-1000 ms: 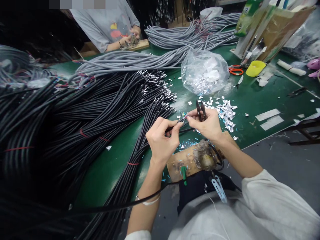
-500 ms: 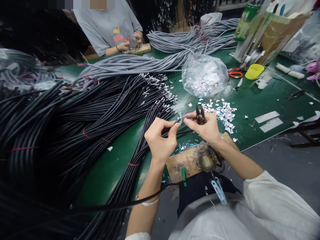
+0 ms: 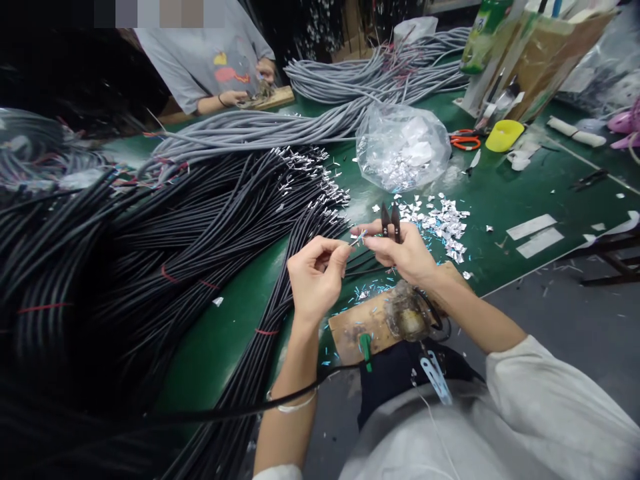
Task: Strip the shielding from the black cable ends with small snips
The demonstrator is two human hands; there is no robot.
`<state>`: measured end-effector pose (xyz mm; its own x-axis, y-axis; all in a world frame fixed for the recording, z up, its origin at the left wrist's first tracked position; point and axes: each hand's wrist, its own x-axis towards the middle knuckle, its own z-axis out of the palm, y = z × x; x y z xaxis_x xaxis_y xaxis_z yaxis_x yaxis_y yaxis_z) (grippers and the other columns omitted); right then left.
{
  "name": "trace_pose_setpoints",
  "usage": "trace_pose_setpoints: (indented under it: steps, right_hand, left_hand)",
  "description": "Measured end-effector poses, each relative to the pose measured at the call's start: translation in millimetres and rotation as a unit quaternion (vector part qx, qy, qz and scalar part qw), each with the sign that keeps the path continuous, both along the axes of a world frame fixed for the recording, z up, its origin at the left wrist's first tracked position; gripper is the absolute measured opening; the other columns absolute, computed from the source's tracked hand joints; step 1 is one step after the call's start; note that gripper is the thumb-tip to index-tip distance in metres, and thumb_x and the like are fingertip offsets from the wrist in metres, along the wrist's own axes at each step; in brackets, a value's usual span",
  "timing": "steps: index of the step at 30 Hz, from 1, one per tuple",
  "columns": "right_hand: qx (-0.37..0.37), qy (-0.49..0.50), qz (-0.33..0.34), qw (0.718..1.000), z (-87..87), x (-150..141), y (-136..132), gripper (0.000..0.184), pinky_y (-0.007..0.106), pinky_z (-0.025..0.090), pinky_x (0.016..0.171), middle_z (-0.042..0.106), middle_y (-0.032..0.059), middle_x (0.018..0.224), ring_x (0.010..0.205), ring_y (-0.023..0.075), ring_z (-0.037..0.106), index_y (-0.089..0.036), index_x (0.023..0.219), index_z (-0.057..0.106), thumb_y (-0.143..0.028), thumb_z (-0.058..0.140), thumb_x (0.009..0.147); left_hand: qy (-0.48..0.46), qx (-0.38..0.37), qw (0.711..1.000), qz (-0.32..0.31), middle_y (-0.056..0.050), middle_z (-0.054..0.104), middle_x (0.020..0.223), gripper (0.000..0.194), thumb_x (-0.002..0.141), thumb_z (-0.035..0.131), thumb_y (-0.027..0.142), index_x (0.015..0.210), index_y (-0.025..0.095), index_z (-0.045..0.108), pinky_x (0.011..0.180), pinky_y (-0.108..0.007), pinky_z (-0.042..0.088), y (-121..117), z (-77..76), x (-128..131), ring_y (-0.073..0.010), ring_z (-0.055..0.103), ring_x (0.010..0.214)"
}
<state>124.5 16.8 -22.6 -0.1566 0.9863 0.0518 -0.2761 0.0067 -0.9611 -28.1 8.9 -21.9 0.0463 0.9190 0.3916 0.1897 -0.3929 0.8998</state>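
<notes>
Between thumb and forefinger, my left hand point(image 3: 316, 277) pinches a black cable close to its stripped end. Thin coloured wires point(image 3: 359, 237) fan out from that end towards my right hand point(image 3: 409, 255). A pair of snips point(image 3: 391, 225) is held in my right hand, its two dark blades pointing up and apart between the fingers. My right forefinger and thumb are around the wires; whether they grip any is too small to tell. Below my hands, a wooden board point(image 3: 347, 333) carries a worn metal device point(image 3: 411, 319) and a green clip point(image 3: 366, 350).
Bundled black cables point(image 3: 200, 227) fill the left, with grey cables point(image 3: 260, 127) behind. A clear bag of foil scraps point(image 3: 404, 147), loose foil pieces point(image 3: 447, 223), orange scissors point(image 3: 466, 139) and a yellow scoop-like piece point(image 3: 504, 136) lie beyond. A co-worker point(image 3: 200, 60) works across the table.
My right thumb has drawn slightly away from the wires and the forefinger now reaches behind them. The wires point more upward. The whole view has shifted slightly.
</notes>
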Motion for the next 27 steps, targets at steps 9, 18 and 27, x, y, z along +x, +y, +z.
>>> trace_pose_setpoints:
  steps: [9,18,27]
  right_hand:
    - [-0.024,0.007,-0.047,0.999,-0.6,-2,-1,0.023,0.020,0.024,0.037,0.048,-0.0073,0.047,0.040,0.0028,0.033,-0.016,0.072,0.070,-0.029,0.080,0.056]
    - [0.149,-0.169,-0.133,0.965,-3.0,0,-4,0.009,0.022,0.034,0.045,0.056,-0.0027,0.057,0.048,0.0059,0.044,-0.016,0.071,0.072,-0.023,0.069,0.069]
    - [0.264,-0.422,-0.153,0.854,-6.1,9,0,0.029,0.027,0.044,0.064,0.068,0.0039,0.105,0.080,0.0132,0.061,-0.022,0.112,0.064,-0.022,0.047,0.088]
  left_hand:
    - [0.047,0.043,0.997,0.034,0.002,0.056,0.063,0.013,0.077,0.066,0.022,0.068,0.016,0.060,0.049,-0.019,0.040,2,-3.8,0,-0.0067,0.050,0.054]
    - [0.046,0.032,0.995,0.085,0.002,0.057,0.060,0.016,0.078,0.065,0.028,0.068,0.016,0.060,0.047,-0.018,0.038,1,-3.5,6,-0.0061,0.048,0.051]
    - [0.156,-0.108,0.980,0.060,-0.005,0.066,0.079,0.014,0.081,0.055,0.024,0.082,0.015,0.066,0.069,-0.028,0.052,33,-41.4,-3,-0.0141,0.062,0.068]
